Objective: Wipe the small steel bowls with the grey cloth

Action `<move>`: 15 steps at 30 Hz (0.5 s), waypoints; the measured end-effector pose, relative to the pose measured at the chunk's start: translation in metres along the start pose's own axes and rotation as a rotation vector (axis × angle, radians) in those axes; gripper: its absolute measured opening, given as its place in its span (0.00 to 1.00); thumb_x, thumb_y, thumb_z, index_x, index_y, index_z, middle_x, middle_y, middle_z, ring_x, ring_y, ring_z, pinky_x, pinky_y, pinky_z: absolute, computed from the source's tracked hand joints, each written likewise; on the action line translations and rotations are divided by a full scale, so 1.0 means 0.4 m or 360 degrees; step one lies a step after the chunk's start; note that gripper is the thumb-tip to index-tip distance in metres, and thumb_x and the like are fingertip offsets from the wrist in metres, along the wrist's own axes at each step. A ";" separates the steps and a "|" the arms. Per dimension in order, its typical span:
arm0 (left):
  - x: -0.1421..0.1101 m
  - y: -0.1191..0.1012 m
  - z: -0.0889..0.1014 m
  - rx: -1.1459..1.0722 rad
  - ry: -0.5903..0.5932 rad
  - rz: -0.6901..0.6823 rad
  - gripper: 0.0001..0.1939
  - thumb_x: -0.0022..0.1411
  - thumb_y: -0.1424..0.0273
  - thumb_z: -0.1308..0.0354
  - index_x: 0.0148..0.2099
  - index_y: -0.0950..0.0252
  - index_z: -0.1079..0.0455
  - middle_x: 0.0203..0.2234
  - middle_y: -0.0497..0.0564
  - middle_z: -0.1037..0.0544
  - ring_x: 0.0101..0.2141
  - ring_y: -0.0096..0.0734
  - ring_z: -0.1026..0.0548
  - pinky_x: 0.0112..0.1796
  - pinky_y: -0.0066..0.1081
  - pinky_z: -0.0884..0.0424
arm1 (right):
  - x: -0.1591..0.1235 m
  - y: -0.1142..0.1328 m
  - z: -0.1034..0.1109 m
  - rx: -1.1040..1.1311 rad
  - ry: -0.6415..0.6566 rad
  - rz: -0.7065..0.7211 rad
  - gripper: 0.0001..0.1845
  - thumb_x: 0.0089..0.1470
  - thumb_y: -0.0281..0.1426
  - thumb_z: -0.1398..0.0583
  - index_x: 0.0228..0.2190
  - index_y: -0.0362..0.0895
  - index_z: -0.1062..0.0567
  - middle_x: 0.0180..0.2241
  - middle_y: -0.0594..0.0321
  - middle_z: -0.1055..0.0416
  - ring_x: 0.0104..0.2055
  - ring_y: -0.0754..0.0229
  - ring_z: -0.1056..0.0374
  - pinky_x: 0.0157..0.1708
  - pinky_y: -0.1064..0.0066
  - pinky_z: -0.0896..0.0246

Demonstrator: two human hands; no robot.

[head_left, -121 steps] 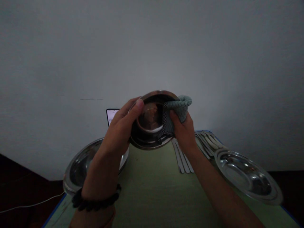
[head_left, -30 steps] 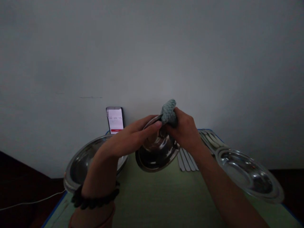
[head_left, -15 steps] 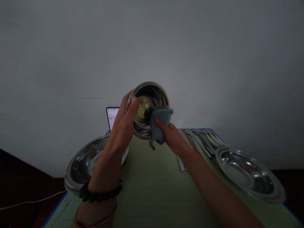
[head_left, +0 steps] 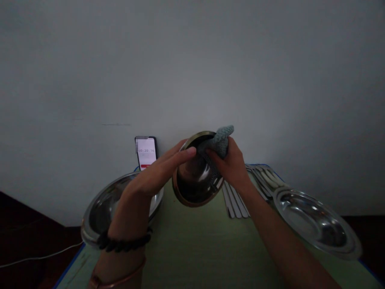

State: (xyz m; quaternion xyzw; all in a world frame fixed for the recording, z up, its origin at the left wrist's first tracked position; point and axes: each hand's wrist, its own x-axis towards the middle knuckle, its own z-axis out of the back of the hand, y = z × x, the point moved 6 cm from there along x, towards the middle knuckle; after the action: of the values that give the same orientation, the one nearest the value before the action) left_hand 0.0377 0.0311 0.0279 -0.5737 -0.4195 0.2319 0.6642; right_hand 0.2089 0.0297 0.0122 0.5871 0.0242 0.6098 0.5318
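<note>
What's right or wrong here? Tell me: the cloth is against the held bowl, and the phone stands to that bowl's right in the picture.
The side is wrong: the head view shows the phone to the left of the held bowl. The cloth is against that bowl.

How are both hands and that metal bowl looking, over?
Left hand gripping round shiny metal bowl, tilted. Right hand holding pale blue-green textured cloth against bowl's inner side. No obstruction seen there; flat silver metal cutlery partly hidden by right forearm.
</note>
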 end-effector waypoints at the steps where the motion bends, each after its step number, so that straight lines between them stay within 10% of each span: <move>1: 0.000 0.000 -0.002 -0.0004 0.0018 0.0009 0.23 0.59 0.60 0.42 0.54 0.63 0.28 0.44 0.55 0.20 0.51 0.50 0.27 0.53 0.42 0.33 | 0.000 0.003 0.001 0.0004 -0.0015 0.0008 0.18 0.48 0.42 0.38 0.38 0.44 0.32 0.37 0.54 0.30 0.40 0.51 0.33 0.41 0.55 0.36; 15: 0.014 -0.004 0.037 -0.0157 -0.0368 -0.0085 0.23 0.62 0.54 0.51 0.51 0.62 0.26 0.39 0.52 0.19 0.48 0.51 0.25 0.46 0.47 0.27 | 0.010 -0.046 0.013 0.0409 -0.0153 -0.0406 0.17 0.47 0.37 0.42 0.39 0.46 0.38 0.43 0.55 0.38 0.50 0.51 0.40 0.53 0.52 0.44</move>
State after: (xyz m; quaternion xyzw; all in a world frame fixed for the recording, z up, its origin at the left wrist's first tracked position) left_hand 0.0282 0.0435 0.0308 -0.5638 -0.5193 0.2579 0.5881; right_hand 0.2249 0.0373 0.0045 0.6709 0.1506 0.5006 0.5259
